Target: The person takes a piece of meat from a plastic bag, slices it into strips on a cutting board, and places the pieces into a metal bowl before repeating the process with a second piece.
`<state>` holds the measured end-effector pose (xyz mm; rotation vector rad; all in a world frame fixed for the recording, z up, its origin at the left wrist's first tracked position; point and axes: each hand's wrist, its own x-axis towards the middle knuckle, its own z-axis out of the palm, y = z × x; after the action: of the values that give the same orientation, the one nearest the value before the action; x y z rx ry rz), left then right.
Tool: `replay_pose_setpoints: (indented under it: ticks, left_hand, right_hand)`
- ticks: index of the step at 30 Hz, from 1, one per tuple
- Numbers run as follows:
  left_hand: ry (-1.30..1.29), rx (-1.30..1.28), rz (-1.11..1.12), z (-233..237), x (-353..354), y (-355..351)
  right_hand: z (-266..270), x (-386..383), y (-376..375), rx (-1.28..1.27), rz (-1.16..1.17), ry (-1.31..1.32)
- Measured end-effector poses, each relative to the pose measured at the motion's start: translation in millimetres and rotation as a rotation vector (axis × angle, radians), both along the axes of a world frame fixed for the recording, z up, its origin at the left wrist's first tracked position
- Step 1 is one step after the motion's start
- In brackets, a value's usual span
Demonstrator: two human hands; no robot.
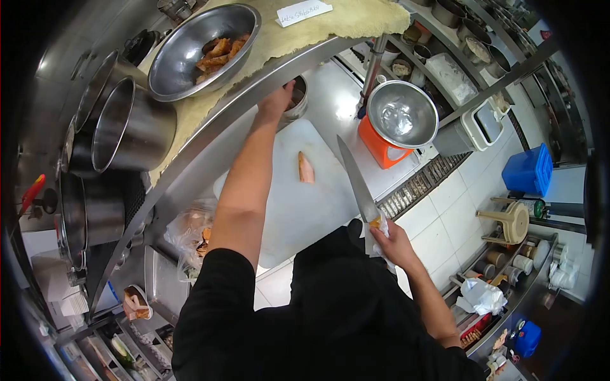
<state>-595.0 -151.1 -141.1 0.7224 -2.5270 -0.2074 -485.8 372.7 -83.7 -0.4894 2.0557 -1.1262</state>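
Note:
My left hand (278,101) reaches to the rim of a metal pot (297,105) at the far end of the cutting board; its fingers are partly hidden there. A large knife (357,181) is in my right hand (393,244), its blade pointing forward over the board's right edge, with white paper or cloth (373,244) around the handle. On the white cutting board (279,216) lies one small pinkish-orange piece of food (306,169), apart from both hands.
A steel bowl (406,114) sits on an orange scale (380,145) at the right. Overhead, a shelf (279,54) holds a bowl of brown food pieces (222,57) and large pots (136,127). A plastic bag (190,235) lies left of the board.

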Motion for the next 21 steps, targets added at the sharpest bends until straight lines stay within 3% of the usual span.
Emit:
replay_pose_setpoints:
  ticks: [3, 5, 7, 9, 12, 16, 18, 21]
  left_hand:
    - [0.228, -0.222, 0.067, 6.6, -0.6, -7.0]
    - [0.293, -0.134, 0.122, 22.0, 14.0, 8.2]
    - [0.26, 0.225, 0.177, 50.6, 66.7, 55.3]
    - [0.187, 0.141, 0.244, 44.4, 116.0, 102.6]
    - [-0.081, 0.528, 0.274, 14.6, 165.1, 157.2]
    - [-0.29, 0.591, 0.207, 13.7, 167.8, 206.1]
    - [-0.183, 0.658, 0.242, -14.3, 175.7, 204.5]
    - [-0.136, 0.872, 0.336, -3.7, 180.7, 213.5]
  right_hand:
    - [-13.6, -0.5, 14.6, 0.115, 0.057, 0.118]
    - [-19.1, -3.2, 23.0, 0.25, 0.139, 0.218]
    - [-22.2, -7.2, 27.1, 0.349, 0.192, 0.225]
    - [-26.6, -13.5, 31.2, 0.336, 0.21, 0.197]
    - [-36.3, -17.4, 32.2, 0.294, 0.233, 0.226]
    - [-46.2, -19.7, 26.4, 0.21, 0.246, 0.302]
    - [-39.1, -25.5, 23.2, 0.197, 0.274, 0.316]
    - [-33.9, -24.3, 21.8, 0.182, 0.341, 0.344]
